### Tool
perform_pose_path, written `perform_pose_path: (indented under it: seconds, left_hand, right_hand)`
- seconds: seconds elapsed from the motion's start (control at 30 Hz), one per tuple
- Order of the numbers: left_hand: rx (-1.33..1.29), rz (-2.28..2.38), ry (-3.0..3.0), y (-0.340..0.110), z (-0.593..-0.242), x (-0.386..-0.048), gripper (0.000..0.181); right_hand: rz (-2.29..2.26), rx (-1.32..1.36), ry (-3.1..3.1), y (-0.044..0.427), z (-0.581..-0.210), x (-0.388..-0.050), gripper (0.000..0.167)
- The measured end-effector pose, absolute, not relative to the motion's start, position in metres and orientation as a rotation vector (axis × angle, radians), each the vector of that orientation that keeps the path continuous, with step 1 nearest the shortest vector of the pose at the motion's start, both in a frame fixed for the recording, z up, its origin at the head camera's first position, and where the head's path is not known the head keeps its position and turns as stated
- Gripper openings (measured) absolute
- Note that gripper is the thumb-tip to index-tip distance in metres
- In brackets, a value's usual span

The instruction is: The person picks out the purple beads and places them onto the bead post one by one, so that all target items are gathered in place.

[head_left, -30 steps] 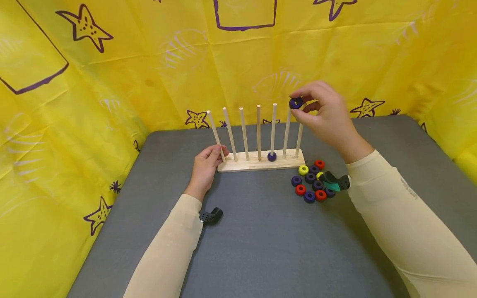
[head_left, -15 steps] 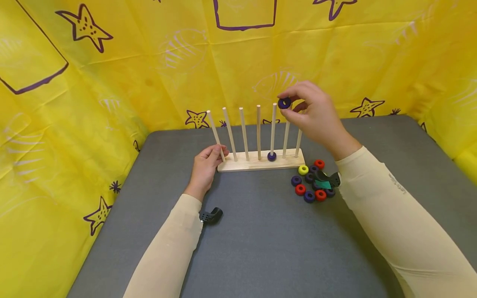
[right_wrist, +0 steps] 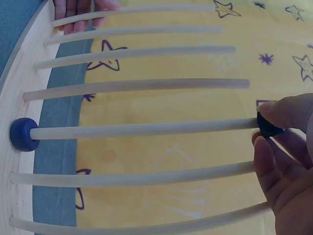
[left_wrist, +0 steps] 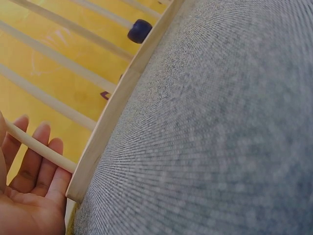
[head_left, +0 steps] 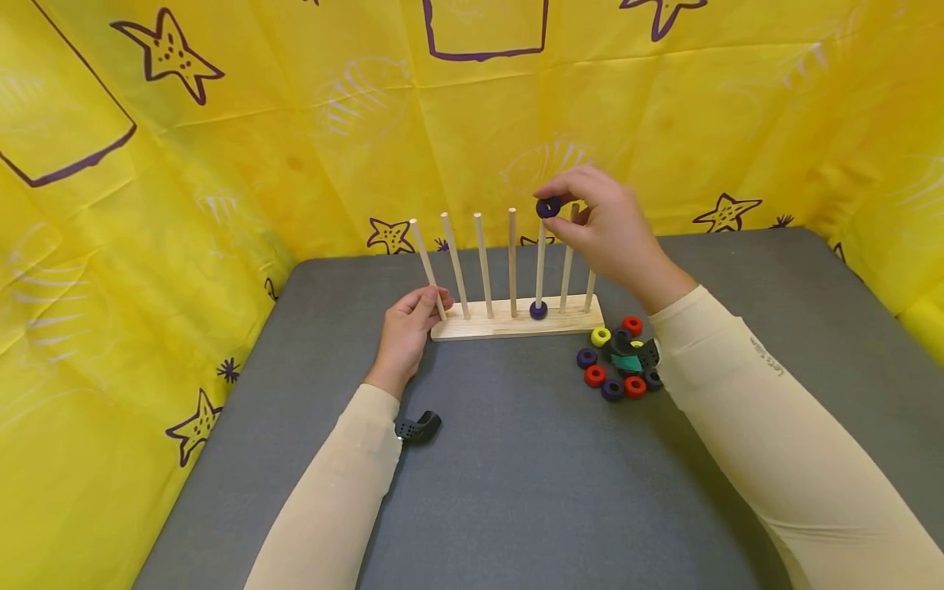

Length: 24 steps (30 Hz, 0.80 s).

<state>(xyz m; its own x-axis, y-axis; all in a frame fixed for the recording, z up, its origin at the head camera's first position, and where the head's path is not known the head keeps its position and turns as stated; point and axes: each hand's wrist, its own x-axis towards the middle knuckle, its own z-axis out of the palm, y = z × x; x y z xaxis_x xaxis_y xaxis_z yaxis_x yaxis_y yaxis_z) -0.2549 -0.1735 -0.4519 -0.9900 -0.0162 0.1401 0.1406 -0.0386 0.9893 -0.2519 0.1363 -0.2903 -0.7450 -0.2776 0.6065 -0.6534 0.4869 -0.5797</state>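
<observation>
Plainly, the right hand (head_left: 608, 221) pinches a dark ring (head_left: 542, 211) between thumb (head_left: 564, 230) and fingers (head_left: 564, 183).

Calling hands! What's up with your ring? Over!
Right hand pinches dark ring at tip of ringed peg. Left hand holds leftmost peg. Nothing visibly blocking.

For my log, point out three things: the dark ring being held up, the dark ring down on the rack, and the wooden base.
Held ring (head_left: 543, 211): head view, on its face.
Threaded ring (right_wrist: 23, 135): right wrist view, on its side.
Wooden base (head_left: 506, 327): head view, on its top.
</observation>
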Motion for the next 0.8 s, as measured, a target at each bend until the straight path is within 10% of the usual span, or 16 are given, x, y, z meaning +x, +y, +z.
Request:
perform_pose_path:
  seconds: [0.8]
  left_hand:
    - [-0.128,-2.155,-2.131,-0.1736,-0.4524,-0.2559,0.047]
  right_hand:
    - [1.090,0.709,-2.492,0.1346,-0.2878,-0.2552,0.036]
